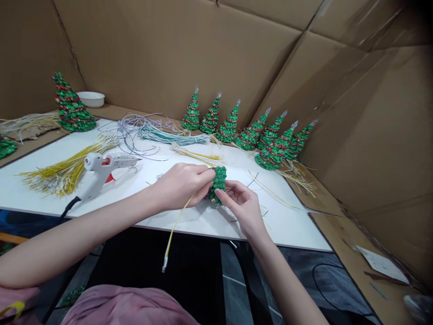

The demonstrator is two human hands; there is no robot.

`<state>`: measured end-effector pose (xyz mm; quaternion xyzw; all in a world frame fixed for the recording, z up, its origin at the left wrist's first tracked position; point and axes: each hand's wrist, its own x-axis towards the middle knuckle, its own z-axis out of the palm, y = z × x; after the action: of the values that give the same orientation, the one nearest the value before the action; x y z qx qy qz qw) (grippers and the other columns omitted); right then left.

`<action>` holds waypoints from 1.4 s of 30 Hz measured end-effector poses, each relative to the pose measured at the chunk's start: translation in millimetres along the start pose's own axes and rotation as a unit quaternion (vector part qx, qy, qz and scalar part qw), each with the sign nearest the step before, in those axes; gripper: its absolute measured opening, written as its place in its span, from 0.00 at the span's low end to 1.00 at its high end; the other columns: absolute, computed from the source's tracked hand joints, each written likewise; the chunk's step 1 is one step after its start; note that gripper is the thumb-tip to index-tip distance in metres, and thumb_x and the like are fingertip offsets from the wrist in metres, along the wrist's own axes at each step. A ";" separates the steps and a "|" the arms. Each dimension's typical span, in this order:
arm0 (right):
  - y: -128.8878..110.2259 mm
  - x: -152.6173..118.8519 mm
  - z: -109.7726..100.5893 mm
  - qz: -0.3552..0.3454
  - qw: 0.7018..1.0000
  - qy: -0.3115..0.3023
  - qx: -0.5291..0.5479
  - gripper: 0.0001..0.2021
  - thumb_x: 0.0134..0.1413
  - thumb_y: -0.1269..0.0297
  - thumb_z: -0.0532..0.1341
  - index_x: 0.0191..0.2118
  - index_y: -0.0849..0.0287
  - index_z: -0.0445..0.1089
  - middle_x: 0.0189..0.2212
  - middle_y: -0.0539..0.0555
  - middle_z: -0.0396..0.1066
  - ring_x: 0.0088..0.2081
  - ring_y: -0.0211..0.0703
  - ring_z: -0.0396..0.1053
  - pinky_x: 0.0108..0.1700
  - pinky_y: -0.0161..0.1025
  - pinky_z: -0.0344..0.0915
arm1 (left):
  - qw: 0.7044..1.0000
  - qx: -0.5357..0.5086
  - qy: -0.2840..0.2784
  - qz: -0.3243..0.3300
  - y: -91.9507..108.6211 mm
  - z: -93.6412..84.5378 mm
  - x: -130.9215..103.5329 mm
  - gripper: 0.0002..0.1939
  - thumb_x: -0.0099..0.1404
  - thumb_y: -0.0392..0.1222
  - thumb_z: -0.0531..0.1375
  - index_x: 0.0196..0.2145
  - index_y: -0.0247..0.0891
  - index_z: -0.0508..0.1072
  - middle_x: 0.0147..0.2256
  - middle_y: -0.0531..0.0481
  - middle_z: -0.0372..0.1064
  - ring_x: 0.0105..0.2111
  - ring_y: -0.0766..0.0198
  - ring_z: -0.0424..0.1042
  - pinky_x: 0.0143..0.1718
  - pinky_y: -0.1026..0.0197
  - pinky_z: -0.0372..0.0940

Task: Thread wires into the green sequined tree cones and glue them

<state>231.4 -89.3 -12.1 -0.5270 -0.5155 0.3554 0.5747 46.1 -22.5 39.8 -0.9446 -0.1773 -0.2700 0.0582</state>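
Cardboard walls (189, 58) flank white surface (287, 225) | left hand (184, 185) pinched, right hand (246, 208) half-curled, both holding green tree (220, 178) | topped trees (228, 126), upper right, look finished; held one seems under way

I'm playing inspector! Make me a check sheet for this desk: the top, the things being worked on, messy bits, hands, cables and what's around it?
Surface: white tabletop, with wires and tools on it.
Work things: small green tree between the hands; yellow wire hanging below the left hand.
Clutter: yellow wire bundle, glue gun, loose wire bits near the right hand.
Hands: both hold the small green tree.
Cables: black cable from the glue gun's handle.
Surroundings: cardboard walls, white bowl, decorated trees behind.
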 end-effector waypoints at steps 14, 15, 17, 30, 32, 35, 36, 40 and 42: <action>-1.1 0.1 0.1 -0.002 1.000 0.004 -0.012 0.17 0.43 0.55 0.71 0.38 0.58 0.75 0.30 0.54 0.77 0.28 0.40 0.73 0.31 0.38 0.72 | 0.994 -0.087 -0.047 -0.042 3.1 -6.3 13.4 0.07 0.61 0.31 0.53 0.26 0.35 0.67 0.22 0.53 0.66 0.19 0.68 0.60 0.22 0.66 0.52; -0.9 0.0 0.1 -0.004 1.000 0.001 -0.011 0.17 0.44 0.55 0.71 0.38 0.58 0.75 0.30 0.54 0.77 0.28 0.40 0.73 0.31 0.38 0.72 | 0.994 -0.093 -0.045 -0.042 2.8 -6.3 13.5 0.07 0.61 0.30 0.53 0.26 0.35 0.67 0.22 0.53 0.66 0.19 0.68 0.60 0.22 0.66 0.52; -0.5 -0.1 0.1 -0.004 1.000 -0.003 -0.010 0.16 0.44 0.55 0.71 0.38 0.58 0.75 0.31 0.54 0.78 0.27 0.40 0.73 0.31 0.38 0.72 | 0.993 -0.102 -0.039 -0.041 2.3 -6.3 13.6 0.07 0.60 0.30 0.53 0.25 0.35 0.66 0.22 0.53 0.66 0.20 0.68 0.60 0.23 0.66 0.52; -1.1 0.6 -1.3 0.006 1.000 -0.002 -0.006 0.17 0.44 0.54 0.72 0.38 0.58 0.75 0.31 0.54 0.77 0.27 0.39 0.73 0.32 0.38 0.72 | 0.990 -0.113 -0.057 -0.056 3.0 -1.0 15.1 0.08 0.60 0.30 0.54 0.25 0.35 0.66 0.22 0.53 0.66 0.20 0.68 0.62 0.22 0.66 0.51; -1.1 0.6 -1.4 0.006 1.000 -0.002 -0.011 0.17 0.44 0.54 0.71 0.38 0.59 0.75 0.31 0.54 0.77 0.27 0.39 0.73 0.32 0.38 0.72 | 0.990 -0.112 -0.061 -0.058 2.8 0.1 15.5 0.07 0.60 0.30 0.54 0.25 0.35 0.67 0.22 0.53 0.66 0.20 0.68 0.62 0.23 0.66 0.52; -0.7 0.4 -1.5 0.007 1.000 -0.005 -0.016 0.18 0.44 0.53 0.71 0.39 0.59 0.75 0.32 0.55 0.77 0.28 0.40 0.73 0.32 0.39 0.73 | 0.991 -0.112 -0.046 -0.058 0.0 1.8 14.8 0.07 0.60 0.30 0.54 0.26 0.35 0.68 0.23 0.52 0.66 0.21 0.67 0.63 0.24 0.66 0.53; -0.5 0.3 -1.5 0.007 1.000 -0.004 -0.016 0.18 0.44 0.53 0.72 0.39 0.59 0.75 0.32 0.55 0.77 0.28 0.40 0.73 0.32 0.39 0.73 | 0.991 -0.116 -0.040 -0.055 -1.2 2.3 14.3 0.07 0.61 0.30 0.54 0.26 0.34 0.69 0.23 0.52 0.67 0.21 0.67 0.63 0.24 0.66 0.54; 0.7 0.5 -2.0 0.007 1.000 -0.003 -0.014 0.18 0.43 0.53 0.72 0.39 0.59 0.75 0.32 0.55 0.77 0.28 0.41 0.73 0.32 0.39 0.73 | 0.990 -0.129 -0.033 -0.048 -3.2 2.5 13.3 0.07 0.61 0.30 0.54 0.27 0.34 0.69 0.23 0.52 0.67 0.21 0.68 0.62 0.24 0.66 0.54; 1.3 0.7 -2.5 0.005 1.000 -0.006 -0.014 0.18 0.44 0.53 0.71 0.39 0.59 0.75 0.32 0.55 0.77 0.28 0.41 0.73 0.33 0.40 0.73 | 0.989 -0.128 -0.044 -0.051 -1.9 1.6 14.6 0.07 0.61 0.29 0.54 0.26 0.34 0.68 0.22 0.53 0.66 0.20 0.68 0.62 0.24 0.67 0.53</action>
<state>234.1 -88.9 -13.0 -0.5354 -0.5213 0.3542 0.5622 57.7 -15.9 46.2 -0.9451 -0.1913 -0.2509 -0.0848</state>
